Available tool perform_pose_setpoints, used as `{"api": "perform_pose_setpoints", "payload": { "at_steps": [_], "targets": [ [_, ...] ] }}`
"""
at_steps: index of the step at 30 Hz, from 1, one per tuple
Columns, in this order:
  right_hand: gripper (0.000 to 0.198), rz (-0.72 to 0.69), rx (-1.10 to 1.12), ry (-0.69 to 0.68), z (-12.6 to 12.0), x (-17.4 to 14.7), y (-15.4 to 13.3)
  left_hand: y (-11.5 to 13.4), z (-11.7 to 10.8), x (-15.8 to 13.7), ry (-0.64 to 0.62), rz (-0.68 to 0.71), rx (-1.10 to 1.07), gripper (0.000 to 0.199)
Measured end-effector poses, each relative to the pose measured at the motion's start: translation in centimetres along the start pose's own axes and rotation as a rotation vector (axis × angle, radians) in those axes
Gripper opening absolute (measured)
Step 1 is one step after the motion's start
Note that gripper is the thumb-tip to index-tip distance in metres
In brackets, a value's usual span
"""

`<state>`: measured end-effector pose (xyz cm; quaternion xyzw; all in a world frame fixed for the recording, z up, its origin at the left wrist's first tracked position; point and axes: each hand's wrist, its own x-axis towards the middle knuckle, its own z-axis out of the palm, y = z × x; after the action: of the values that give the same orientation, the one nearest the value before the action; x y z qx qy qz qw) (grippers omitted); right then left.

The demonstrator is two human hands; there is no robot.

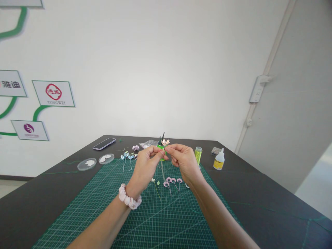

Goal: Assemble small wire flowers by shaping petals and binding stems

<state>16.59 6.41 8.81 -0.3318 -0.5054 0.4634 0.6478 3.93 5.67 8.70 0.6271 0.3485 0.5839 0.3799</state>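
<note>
Raised over the mat, my left hand (147, 162) and my right hand (183, 159) meet fingertip to fingertip. Both are closed in a pinch around the base of a small pale peach flower (165, 142), whose petals stick up above the fingers. A thin pale strand (163, 172) hangs below the fingertips. Under the hands, several pink round-petalled flowers (173, 180) on thin wire stems lie on the green cutting mat (166, 221). Beside them are a small green leaf (158, 183) and a white bud on a green stem (156, 189).
Left lie blue flowers (127, 156), purple flowers (135, 148), two clear dishes (82, 165) of white pieces and a phone (104, 144). Behind the hands stands a green tool cup (160, 146) near a plastic bag (148, 144). Right are a green thread spool (198, 155) and a glue bottle (219, 160).
</note>
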Motion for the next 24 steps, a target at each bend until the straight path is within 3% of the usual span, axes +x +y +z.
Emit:
{"api": "perform_pose_setpoints", "payload": {
  "at_steps": [24],
  "targets": [
    [0.027, 0.024, 0.022, -0.005, -0.14, 0.03, -0.11, 0.04, 0.20, -0.13, -0.075, -0.042, -0.108, 0.023]
  ]
}}
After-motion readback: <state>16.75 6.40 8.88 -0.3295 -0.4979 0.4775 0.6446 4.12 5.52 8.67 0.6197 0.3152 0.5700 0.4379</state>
